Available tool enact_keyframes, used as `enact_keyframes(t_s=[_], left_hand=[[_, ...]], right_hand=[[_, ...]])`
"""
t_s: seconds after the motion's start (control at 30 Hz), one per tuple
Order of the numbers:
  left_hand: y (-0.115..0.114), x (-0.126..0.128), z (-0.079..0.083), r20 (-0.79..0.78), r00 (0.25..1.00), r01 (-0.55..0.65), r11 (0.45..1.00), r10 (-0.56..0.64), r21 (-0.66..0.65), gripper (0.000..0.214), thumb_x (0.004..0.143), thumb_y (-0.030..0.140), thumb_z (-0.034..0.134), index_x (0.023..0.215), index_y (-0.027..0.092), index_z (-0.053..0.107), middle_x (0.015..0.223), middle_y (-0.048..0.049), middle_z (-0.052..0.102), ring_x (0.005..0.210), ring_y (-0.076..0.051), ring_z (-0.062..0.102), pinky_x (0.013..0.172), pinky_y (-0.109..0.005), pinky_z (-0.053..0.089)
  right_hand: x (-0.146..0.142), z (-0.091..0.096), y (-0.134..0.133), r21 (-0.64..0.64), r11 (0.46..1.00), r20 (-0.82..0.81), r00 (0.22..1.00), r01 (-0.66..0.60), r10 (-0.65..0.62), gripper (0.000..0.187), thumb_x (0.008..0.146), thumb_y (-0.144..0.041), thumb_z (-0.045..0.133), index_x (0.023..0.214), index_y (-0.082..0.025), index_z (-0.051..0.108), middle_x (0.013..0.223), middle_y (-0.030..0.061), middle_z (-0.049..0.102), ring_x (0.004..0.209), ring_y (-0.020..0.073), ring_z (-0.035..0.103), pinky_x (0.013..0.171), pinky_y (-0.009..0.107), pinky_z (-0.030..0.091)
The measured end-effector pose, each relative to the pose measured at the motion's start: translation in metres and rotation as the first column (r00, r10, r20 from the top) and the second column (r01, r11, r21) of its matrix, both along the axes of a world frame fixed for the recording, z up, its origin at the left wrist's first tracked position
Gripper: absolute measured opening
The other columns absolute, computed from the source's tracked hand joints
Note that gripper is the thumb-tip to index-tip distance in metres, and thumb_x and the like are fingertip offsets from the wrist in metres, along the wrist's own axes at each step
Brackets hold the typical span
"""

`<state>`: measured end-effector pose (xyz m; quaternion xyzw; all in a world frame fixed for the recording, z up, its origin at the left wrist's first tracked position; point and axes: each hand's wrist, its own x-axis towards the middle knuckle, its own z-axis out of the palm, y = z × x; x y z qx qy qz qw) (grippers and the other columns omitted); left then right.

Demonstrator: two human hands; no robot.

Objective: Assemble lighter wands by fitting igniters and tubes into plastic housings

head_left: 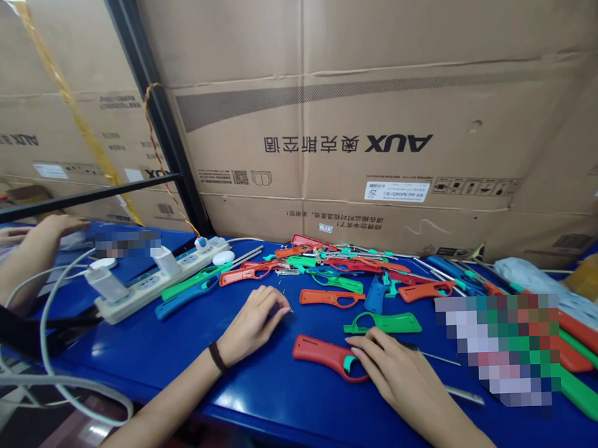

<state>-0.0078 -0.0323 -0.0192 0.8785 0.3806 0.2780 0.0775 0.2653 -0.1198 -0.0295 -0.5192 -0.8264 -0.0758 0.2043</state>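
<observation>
My left hand (256,323) is above the blue table, thumb and forefinger pinched on a tiny metal piece that looks like a small screw (291,310). My right hand (395,364) grips a red gas lighter (316,354) around its trigger end. The lighter has a turquoise trigger (350,364), and its metal barrel (464,394) comes out beyond my hand. Just behind my right hand lies a green lighter shell half (393,323). A thin metal shaft (438,358) with a dark handle, like a screwdriver, shows beside my fingers, partly hidden. An orange shell (331,297) lies between my hands.
Several coloured lighter shells and metal barrels are heaped along the back. A white power strip (149,285) with plugged chargers stands at left, cables hanging beside it. Large cardboard boxes (383,103) wall the rear. Another person's arms (30,253) rest beyond the black frame.
</observation>
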Motion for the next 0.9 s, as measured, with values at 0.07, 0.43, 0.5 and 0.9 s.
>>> enact_keyframes(t_s=[0.07, 0.43, 0.5, 0.9], left_hand=[[-0.007, 0.001, 0.003, -0.032, 0.994, 0.104, 0.994, -0.103, 0.04, 0.015, 0.098, 0.023, 0.039, 0.094, 0.018, 0.053, 0.096, -0.0049, 0.06, 0.089, -0.018, 0.052, 0.085, -0.034, 0.039], [-0.026, -0.003, 0.011, -0.265, 0.933, 0.303, 0.929, -0.243, 0.214, 0.026, 0.099, 0.016, 0.03, 0.095, 0.017, 0.055, 0.096, -0.0067, 0.064, 0.087, -0.017, 0.054, 0.091, -0.037, 0.035], [-0.026, -0.002, 0.01, -0.268, 0.931, 0.309, 0.926, -0.248, 0.217, 0.026, 0.099, 0.015, 0.03, 0.095, 0.017, 0.056, 0.096, -0.0066, 0.064, 0.087, -0.017, 0.054, 0.092, -0.037, 0.035], [-0.027, 0.0, 0.009, -0.27, 0.928, 0.333, 0.899, -0.258, 0.285, 0.025, 0.099, 0.011, 0.029, 0.098, 0.017, 0.054, 0.095, -0.0063, 0.065, 0.085, -0.018, 0.053, 0.09, -0.036, 0.033]], right_hand=[[0.001, 0.002, 0.001, 0.051, 0.999, 0.012, 1.0, 0.014, -0.015, 0.038, 0.099, -0.029, 0.027, 0.107, -0.026, 0.064, 0.09, 0.0057, 0.067, 0.072, 0.0193, 0.07, 0.058, 0.028, 0.055], [0.041, 0.025, -0.002, 0.044, 0.988, -0.062, 0.987, 0.148, -0.145, 0.029, 0.096, -0.036, 0.035, 0.1, -0.027, 0.062, 0.097, 0.0027, 0.068, 0.083, 0.0182, 0.068, 0.06, 0.025, 0.053], [0.047, 0.022, -0.004, 0.055, 0.984, -0.057, 0.984, 0.17, -0.167, 0.03, 0.096, -0.037, 0.034, 0.098, -0.028, 0.063, 0.096, 0.0024, 0.069, 0.082, 0.0185, 0.069, 0.057, 0.025, 0.053], [0.064, 0.012, -0.004, 0.028, 0.984, -0.053, 0.983, 0.175, -0.173, 0.027, 0.095, -0.039, 0.037, 0.1, -0.027, 0.061, 0.094, 0.0035, 0.067, 0.086, 0.0218, 0.065, 0.067, 0.032, 0.053]])
